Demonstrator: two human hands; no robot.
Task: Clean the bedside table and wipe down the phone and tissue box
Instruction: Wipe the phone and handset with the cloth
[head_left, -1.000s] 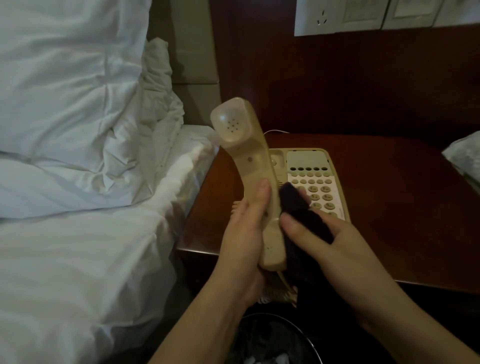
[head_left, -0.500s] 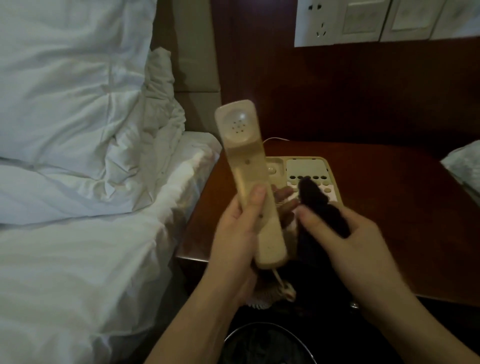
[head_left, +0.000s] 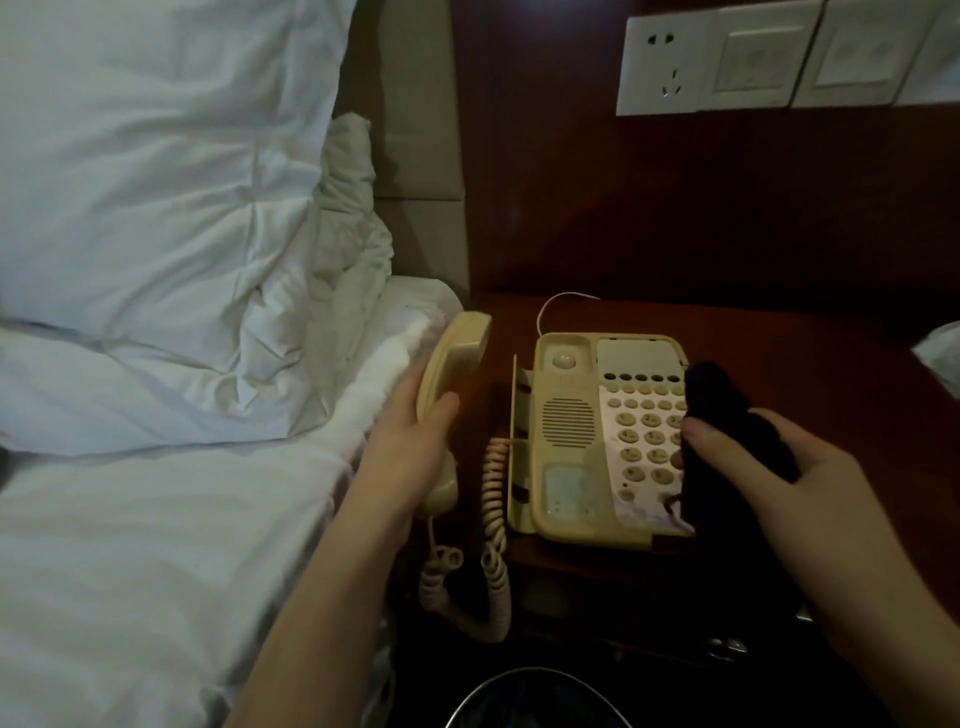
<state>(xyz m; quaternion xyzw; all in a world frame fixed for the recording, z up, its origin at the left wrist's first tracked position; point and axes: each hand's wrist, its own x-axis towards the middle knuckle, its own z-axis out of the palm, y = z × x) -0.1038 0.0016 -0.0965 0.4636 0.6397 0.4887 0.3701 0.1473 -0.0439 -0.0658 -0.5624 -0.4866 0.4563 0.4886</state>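
The left hand (head_left: 410, 457) curls round the cream plastic telephone handset (head_left: 447, 410), held off to the bed side, seemingly so the cradle stays clear. The right hand (head_left: 779, 467) pinches a dark cloth (head_left: 727, 431) over the keypad of the cream push-button telephone base (head_left: 571, 441), which sits near the front left corner of the dark wooden table (head_left: 779, 343). Open table lies behind and rightward; the coiled cord (head_left: 493, 519) hangs over the edge.

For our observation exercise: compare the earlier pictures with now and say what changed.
The left hand swung the cream plastic handset left, off the dark cloth; the right hand brought the cloth onto the cream phone base. Both grips unchanged.
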